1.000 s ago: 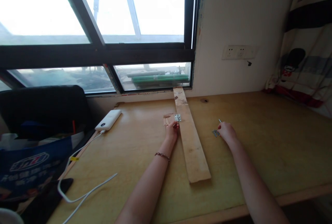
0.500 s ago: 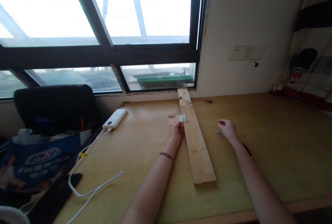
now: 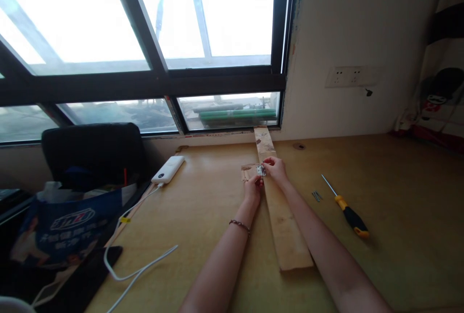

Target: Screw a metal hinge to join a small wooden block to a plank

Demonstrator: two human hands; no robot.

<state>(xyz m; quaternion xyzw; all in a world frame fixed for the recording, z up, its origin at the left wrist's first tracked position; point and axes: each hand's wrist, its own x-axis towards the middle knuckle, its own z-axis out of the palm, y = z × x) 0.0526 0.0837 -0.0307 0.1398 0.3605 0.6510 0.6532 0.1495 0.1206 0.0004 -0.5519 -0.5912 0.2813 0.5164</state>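
A long wooden board (image 3: 284, 221) lies on the table, running from the window sill toward me. Against its left side sits a small wood piece (image 3: 248, 173), and a silver metal hinge (image 3: 260, 170) spans the joint between the two. My left hand (image 3: 253, 189) is closed just below the hinge, its fingertips at the hinge's lower edge. From the right, my right hand (image 3: 276, 170) reaches over the board, thumb and fingers pinched at the hinge's upper edge. What either pinch holds is too small to make out. Several screws (image 3: 316, 196) lie right of the board.
A yellow-and-black screwdriver (image 3: 350, 214) rests on the table (image 3: 406, 206) at right. At left are a white power bank (image 3: 168, 170) with a white cable (image 3: 141, 270), a black chair (image 3: 92, 153) and a blue bag (image 3: 76, 221). The window and wall bound the back.
My right hand has moved left from beside the screws to the hinge, which uncovers the screwdriver. My left hand stays by the hinge. The whole view has shifted slightly.
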